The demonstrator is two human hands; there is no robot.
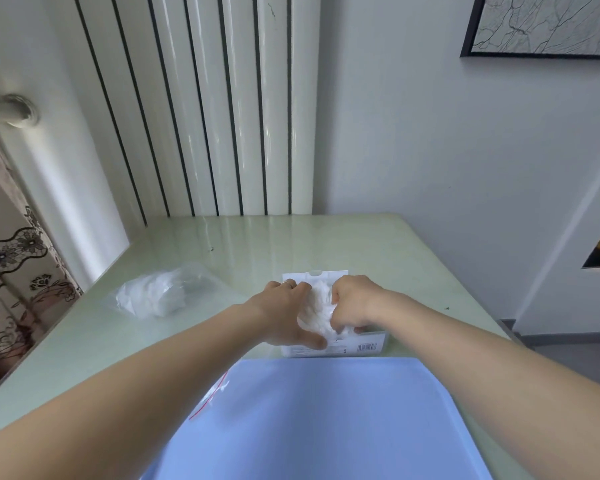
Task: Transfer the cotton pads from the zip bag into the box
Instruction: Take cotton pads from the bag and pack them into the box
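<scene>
A clear plastic box point(371, 344) with a barcode label lies on the pale green table, just past a blue mat. A heap of white cotton pads point(317, 311) fills it. My left hand point(284, 313) grips the heap from the left, thumb down at the box's front edge. My right hand point(355, 303) holds the heap from the right with curled fingers. A second clear bag point(163, 294) with white cotton pads inside lies to the left. An empty zip bag point(210, 398) with a red seal line rests on the mat's left edge.
The blue mat point(326, 427) covers the near part of the table point(413, 265). A white ribbed radiator point(201, 105) and white wall stand behind the table. A patterned curtain point(11, 271) hangs at the far left.
</scene>
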